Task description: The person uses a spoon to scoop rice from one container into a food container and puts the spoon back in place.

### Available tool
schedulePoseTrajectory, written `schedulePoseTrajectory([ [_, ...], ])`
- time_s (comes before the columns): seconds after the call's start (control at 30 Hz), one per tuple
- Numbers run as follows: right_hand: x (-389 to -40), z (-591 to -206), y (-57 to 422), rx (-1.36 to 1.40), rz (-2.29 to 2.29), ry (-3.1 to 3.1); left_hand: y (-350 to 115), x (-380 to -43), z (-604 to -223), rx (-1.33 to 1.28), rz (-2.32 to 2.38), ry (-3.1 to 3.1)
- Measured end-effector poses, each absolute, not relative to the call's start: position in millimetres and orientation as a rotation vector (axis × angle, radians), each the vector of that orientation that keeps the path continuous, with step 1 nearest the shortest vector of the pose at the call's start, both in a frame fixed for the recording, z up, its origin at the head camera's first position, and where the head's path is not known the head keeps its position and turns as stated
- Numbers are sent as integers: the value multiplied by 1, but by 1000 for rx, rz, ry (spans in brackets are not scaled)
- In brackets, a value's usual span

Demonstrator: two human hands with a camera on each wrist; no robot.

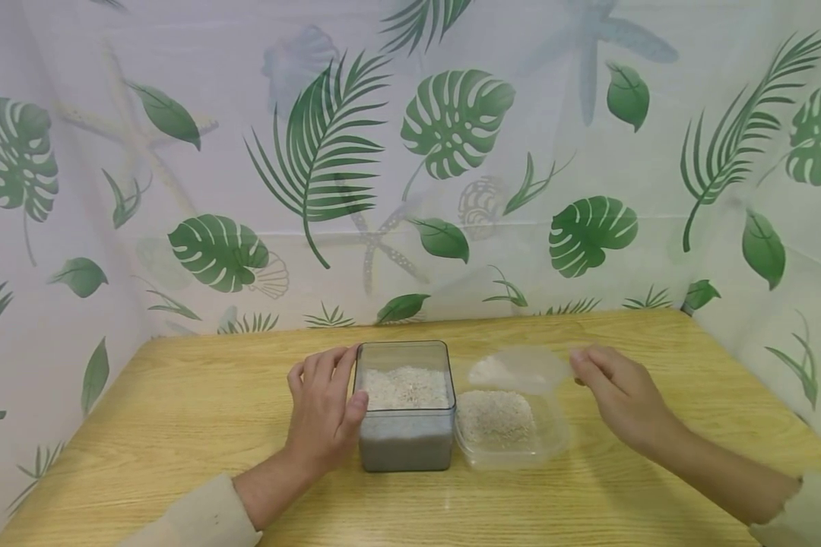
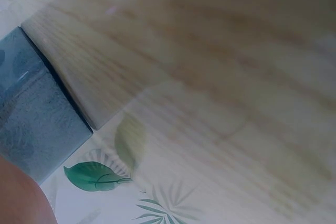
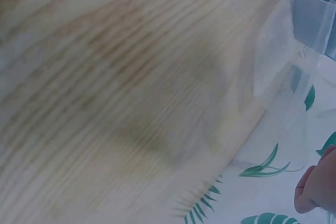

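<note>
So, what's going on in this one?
A person at a wood-grain table has the left hand on a smoky grey open box, gripping its left side; the box holds white, rice-like grains. The right hand pinches a pale translucent item, too blurred to identify, by the far side of a clear tub. That tub stands just right of the box, with more grains piled in it. Whether the item touches the tub isn't clear.
</note>
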State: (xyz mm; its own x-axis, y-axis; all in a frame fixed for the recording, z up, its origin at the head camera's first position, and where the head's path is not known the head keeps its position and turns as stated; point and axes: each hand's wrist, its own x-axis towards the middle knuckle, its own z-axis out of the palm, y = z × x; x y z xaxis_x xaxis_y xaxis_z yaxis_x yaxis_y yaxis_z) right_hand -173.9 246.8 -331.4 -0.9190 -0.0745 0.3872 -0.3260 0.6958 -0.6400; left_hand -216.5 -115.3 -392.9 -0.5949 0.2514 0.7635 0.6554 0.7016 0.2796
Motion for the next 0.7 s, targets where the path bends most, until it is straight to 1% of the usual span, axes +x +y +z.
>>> schedulePoseTrajectory([
  [0.2,-171,-342,252,356,1017,-2598,-115,-216,-392,-688,-719,-2183],
  [0.43,-171,-351,252,517,928,-2617,-115,-215,-391,-691,-729,-2190],
  [0.7,-176,-350,251,707,733,-2500,-115,-216,-392,-691,-724,-2192],
])
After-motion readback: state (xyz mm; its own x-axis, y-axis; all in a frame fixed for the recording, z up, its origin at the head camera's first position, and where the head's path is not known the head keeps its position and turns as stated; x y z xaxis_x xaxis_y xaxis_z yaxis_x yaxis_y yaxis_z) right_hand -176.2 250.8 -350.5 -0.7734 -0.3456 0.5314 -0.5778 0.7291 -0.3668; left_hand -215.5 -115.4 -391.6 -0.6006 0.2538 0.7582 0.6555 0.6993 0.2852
